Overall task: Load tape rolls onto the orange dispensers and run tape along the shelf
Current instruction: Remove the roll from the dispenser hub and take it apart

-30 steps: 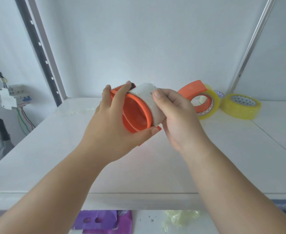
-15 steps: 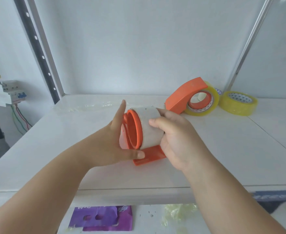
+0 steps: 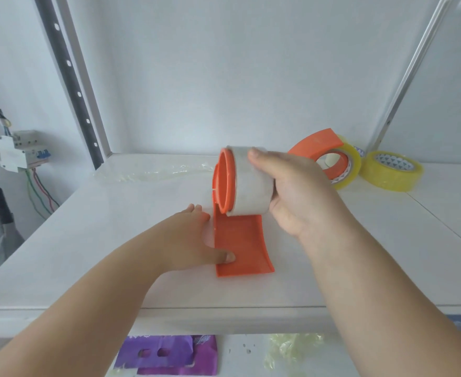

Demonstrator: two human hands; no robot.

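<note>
The orange plastic tape dispenser stood on the white shelf, near its front edge, with its flat curved tongue pointing toward the person and its round hub raised at the far end. A whitish, nearly opaque roll of tape sat around that hub, flush against the orange rim on its left side. The right hand wrapped round the roll from the right, fingers curled over its top and thumb beneath, so its grip was clenched on the roll. The left hand lay beside the dispenser's left edge, fingers straight along the shelf and the thumb pressing down on the tongue; its grip was released, merely steadying.

Behind the right hand, toward the back wall, a second orange dispenser rested on the shelf with a clear yellowish roll mounted in it. Just to its right lay a loose yellowish clear tape roll, flat on its side. A crinkled strip of clear tape ran along the shelf's rear left part. Below the shelf, purple packaging showed.
</note>
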